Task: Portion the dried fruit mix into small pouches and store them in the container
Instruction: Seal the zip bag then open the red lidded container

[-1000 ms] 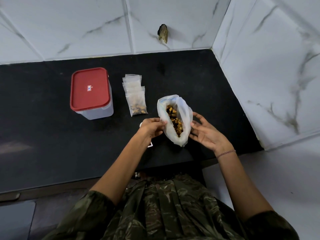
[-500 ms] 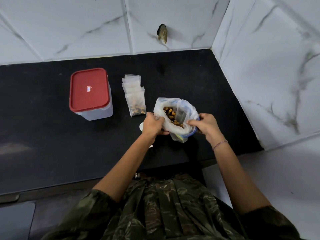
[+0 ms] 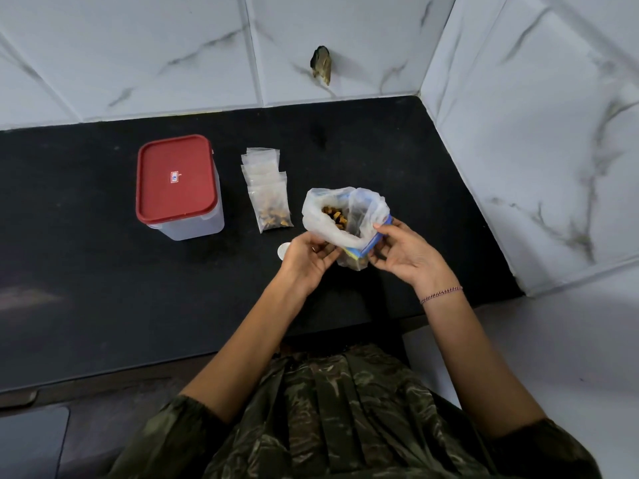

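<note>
A clear plastic bag of dried fruit mix (image 3: 340,217) stands open-mouthed on the black counter, brown and yellow pieces showing inside, its rim folded down to a blue strip. My left hand (image 3: 306,259) grips the bag's lower left side. My right hand (image 3: 403,250) pinches the folded rim on the right. A small stack of clear pouches (image 3: 268,191) lies to the left of the bag, the front one holding some fruit. Farther left stands the translucent container (image 3: 183,216) with its red lid (image 3: 174,178) on.
The black counter (image 3: 86,271) runs leftward, with white marble-tiled walls behind and to the right. A small white round object (image 3: 283,249) peeks out beside my left hand. A dark hook-like fitting (image 3: 322,63) sticks out of the back wall.
The bag went from lying tilted to standing upright. Both hands rolled its rim down, exposing the blue strip, and my right hand moved from open beside the bag to pinching the rim.
</note>
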